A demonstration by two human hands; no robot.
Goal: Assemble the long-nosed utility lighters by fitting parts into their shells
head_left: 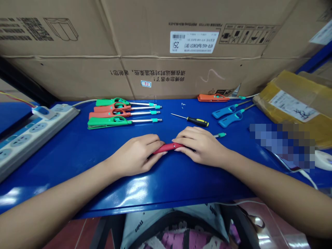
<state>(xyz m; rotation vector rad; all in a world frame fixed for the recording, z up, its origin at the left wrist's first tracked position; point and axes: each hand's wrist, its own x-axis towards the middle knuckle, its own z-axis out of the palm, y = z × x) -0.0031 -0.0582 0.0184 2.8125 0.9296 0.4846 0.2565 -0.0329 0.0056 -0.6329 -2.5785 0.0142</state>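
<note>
Between my two hands is a red long-nosed lighter [169, 147], held level above the blue tabletop. My left hand [137, 154] is closed on its left end, thumb and fingers pinching the body. My right hand [201, 145] grips the other end and covers much of it; the metal tip with a teal collar [220, 135] sticks out beyond that hand. Just past my right hand lies a yellow-and-black screwdriver [198, 121], its shaft pointing left. Tiny pale bits [183, 104] lie behind it.
Green lighters [109, 121] and orange ones [110, 113] lie in a row at back left. An orange lighter [213, 98] and two blue lighters [230, 118] lie at back right. A power strip [33, 128], a cardboard wall [153, 76], a taped parcel [293, 103] and a pixelated device [285, 145] surround the tabletop [140, 193].
</note>
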